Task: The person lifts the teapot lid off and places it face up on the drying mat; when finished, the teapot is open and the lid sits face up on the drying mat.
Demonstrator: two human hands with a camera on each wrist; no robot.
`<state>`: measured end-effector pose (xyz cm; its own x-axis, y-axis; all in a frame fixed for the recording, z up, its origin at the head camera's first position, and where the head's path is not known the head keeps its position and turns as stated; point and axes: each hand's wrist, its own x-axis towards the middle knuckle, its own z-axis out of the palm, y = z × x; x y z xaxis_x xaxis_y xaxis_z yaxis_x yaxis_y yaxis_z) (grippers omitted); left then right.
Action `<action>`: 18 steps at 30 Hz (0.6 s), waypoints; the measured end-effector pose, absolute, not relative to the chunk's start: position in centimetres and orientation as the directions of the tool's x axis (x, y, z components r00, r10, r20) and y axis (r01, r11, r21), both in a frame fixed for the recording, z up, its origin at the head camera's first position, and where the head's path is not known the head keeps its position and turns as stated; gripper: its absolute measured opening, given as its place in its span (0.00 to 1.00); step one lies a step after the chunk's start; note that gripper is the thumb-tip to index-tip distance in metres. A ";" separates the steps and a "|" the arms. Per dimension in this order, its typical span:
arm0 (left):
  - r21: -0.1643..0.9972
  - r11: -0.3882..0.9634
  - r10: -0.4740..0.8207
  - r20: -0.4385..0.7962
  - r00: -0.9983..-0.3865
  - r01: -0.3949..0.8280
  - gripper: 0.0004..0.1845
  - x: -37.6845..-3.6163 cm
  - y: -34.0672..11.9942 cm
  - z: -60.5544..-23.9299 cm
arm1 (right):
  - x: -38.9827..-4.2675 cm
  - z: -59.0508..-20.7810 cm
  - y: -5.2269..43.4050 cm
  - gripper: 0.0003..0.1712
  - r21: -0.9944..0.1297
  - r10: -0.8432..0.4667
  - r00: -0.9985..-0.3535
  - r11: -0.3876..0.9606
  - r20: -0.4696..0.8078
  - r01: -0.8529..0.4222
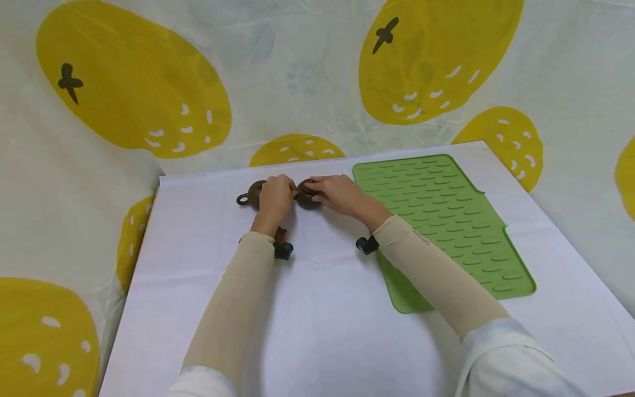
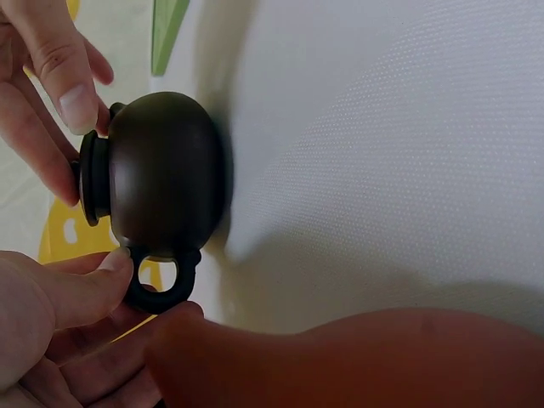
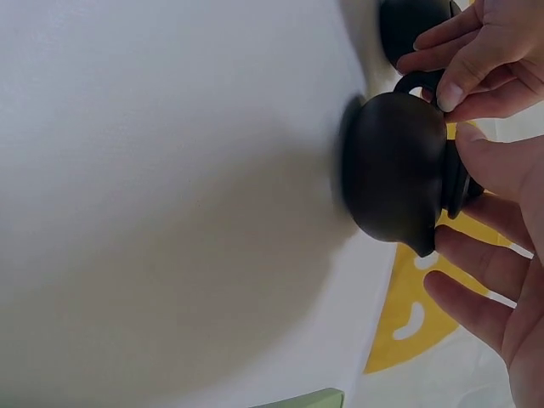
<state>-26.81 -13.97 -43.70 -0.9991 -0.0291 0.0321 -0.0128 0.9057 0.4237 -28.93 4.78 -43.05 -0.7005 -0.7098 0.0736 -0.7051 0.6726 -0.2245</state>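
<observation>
Two dark brown teapots stand on the white board [image 1: 322,325]. My left hand [image 1: 275,197] pinches the ring handle [image 2: 157,293] of the right teapot [image 2: 161,170], thumb on one side, fingers on the other. My right hand [image 1: 337,193] pinches that pot's lid [image 3: 455,183] between its thumb and a finger, its other fingers [image 3: 476,314] spread loosely past the spout. The teapot sits upright on the board between my two hands. The second teapot [image 1: 252,194], with its ring handle pointing left, stands just left of my left hand, untouched.
A green ribbed silicone mat [image 1: 446,220] lies on the right part of the board, under my right forearm. A pale cloth with big yellow fruit prints [image 1: 134,82] surrounds the board. The near half of the board is bare.
</observation>
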 end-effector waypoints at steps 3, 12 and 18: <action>0.422 0.907 -0.025 0.031 -0.999 -0.010 0.09 -26.8 -14.0 -43.7 | -29.0 -42.9 4.8 0.24 -0.255 -0.708 -0.700 0.663 0.093 -0.704; 0.405 0.914 -0.016 0.022 -1.000 -0.006 0.09 -26.7 -14.0 -43.7 | -29.3 -42.6 4.9 0.24 -0.335 -0.705 -0.699 0.634 0.117 -0.697; 0.405 0.914 -0.017 0.040 -0.999 0.000 0.09 -26.8 -14.1 -43.7 | -29.6 -42.5 5.1 0.23 -0.370 -0.685 -0.714 0.631 0.148 -0.682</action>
